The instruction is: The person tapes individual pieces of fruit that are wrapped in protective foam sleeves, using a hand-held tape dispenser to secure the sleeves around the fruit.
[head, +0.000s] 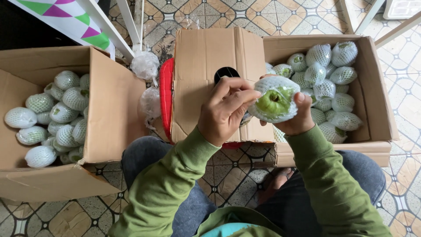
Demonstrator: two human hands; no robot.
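Note:
My right hand (297, 119) holds a green fruit (275, 100) wrapped in a white foam net, cupping it from below and behind. My left hand (226, 109) pinches the net at the fruit's left edge with its fingertips. Both hands hover over the folded flap (206, 66) of the right cardboard box (375, 87), which holds several net-wrapped green fruits (324, 83). Green sleeves cover both of my arms.
A second cardboard box (112, 101) on the left holds several more net-wrapped fruits (57, 114). Clear plastic bags (147, 79) and a red item (166, 96) sit between the boxes. My knees in dark trousers are below. The floor is patterned tile.

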